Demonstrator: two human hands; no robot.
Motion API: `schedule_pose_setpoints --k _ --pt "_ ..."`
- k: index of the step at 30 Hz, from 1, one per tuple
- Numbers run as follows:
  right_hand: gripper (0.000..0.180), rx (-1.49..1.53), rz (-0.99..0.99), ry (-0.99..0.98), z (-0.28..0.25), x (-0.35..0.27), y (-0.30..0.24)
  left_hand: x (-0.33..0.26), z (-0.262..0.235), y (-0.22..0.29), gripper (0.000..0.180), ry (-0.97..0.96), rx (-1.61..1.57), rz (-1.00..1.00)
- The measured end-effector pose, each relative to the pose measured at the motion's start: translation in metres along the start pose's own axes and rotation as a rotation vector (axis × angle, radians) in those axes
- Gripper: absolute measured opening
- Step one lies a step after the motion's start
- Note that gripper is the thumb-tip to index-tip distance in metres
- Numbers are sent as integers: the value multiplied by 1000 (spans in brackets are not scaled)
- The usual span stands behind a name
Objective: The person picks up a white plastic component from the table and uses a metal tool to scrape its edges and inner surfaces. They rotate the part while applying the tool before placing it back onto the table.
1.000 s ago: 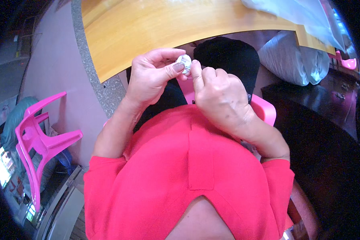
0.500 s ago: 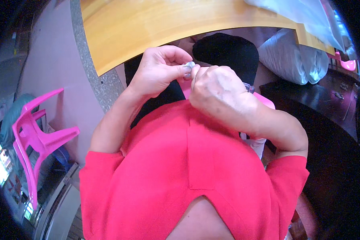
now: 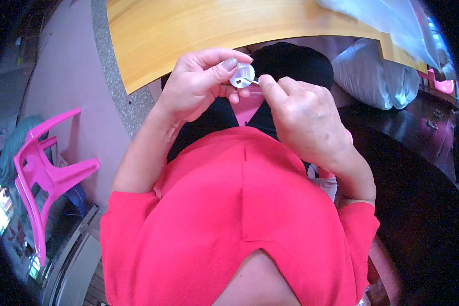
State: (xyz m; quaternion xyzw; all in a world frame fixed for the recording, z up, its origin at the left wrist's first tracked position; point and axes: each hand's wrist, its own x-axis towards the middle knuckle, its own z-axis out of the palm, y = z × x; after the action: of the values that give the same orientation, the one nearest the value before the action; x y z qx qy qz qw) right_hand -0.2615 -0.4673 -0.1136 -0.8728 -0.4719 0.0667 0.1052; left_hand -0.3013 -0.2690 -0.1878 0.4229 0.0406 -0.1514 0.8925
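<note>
Hands meet in front of the chest, just under the edge of a wooden table [image 3: 199, 30]. The left hand [image 3: 196, 86] pinches a small white round piece [image 3: 242, 75] between thumb and fingers. Its flat face looks up at the camera. A thin silver pin [image 3: 250, 80] lies across that face. Its long way runs side to side, from the round piece over to the right hand [image 3: 306, 120].

The right hand is curled tight, with finger and thumb closed on the far end of the pin. That end is hidden under the fingers, so it is hard to tell how long the pin is. The piece is tiny and hard to make out.

The white piece looks smooth and shiny, like plastic. The table is yellow wood with a curved edge. A pink plastic chair [image 3: 46, 168] stands off to the left. The person wears a red shirt [image 3: 239, 219], soft and plain.
</note>
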Motion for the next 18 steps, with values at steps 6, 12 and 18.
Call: schedule_pose_setpoints --k 6,12,18 --pt "24 13 -1 -26 3 2 -3 0 5 2 25 15 -15 -19" --pt "21 -59 5 -32 5 2 -7 -1 7 3 24 44 -3 -55" --pt "16 -292 -84 -111 8 4 -12 -2 11 0 20 125 93 -80"
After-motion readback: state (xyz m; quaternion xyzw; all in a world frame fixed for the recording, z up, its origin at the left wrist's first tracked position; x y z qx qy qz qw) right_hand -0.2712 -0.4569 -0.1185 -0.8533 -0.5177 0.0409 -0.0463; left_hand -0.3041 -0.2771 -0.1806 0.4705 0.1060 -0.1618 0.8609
